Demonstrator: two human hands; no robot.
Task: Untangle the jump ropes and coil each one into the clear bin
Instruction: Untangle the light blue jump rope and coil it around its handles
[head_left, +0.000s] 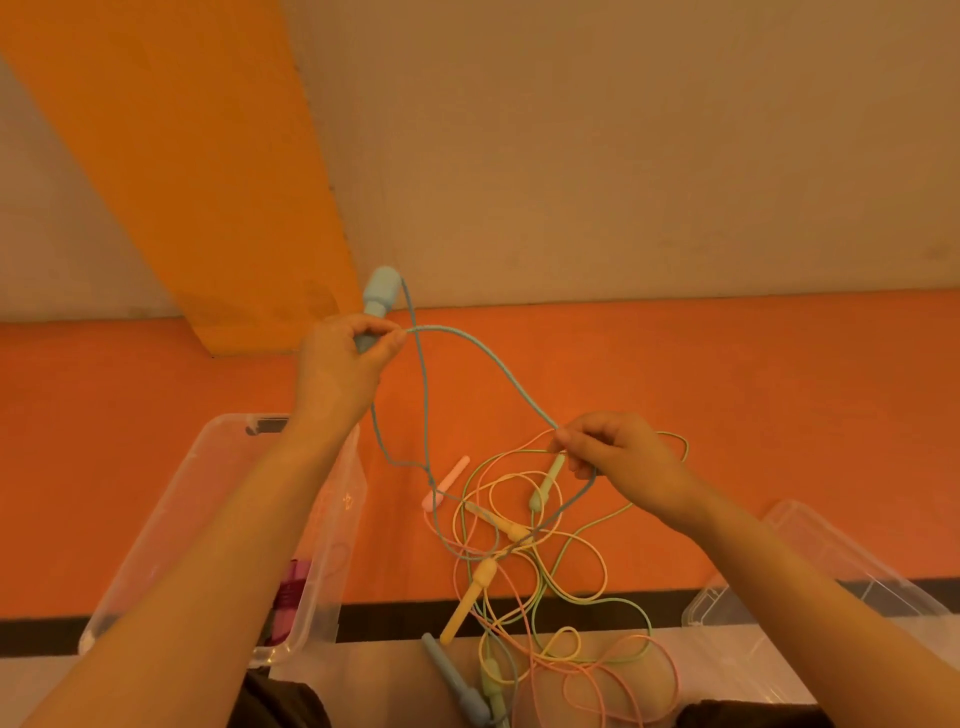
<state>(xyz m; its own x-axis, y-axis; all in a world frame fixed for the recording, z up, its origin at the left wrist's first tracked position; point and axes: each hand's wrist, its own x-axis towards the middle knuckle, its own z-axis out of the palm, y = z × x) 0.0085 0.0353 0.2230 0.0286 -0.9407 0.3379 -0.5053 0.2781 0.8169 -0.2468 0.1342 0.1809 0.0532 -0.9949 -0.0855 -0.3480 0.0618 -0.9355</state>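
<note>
your left hand (345, 358) grips the blue handle (378, 299) aloft; your right hand (613, 452) pinches the blue rope (488, 358) above the tangle (530, 561), the clear bin (218, 467) at the worktop's left edge.

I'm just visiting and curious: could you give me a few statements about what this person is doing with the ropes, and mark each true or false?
1. The left hand grips a blue jump-rope handle. True.
2. The right hand is empty. False: it pinches the blue rope.
3. The yellow handle lies in the clear bin. False: it lies on the orange surface among tangled ropes.
4. A pink handle lies beside the tangle. True.
</note>
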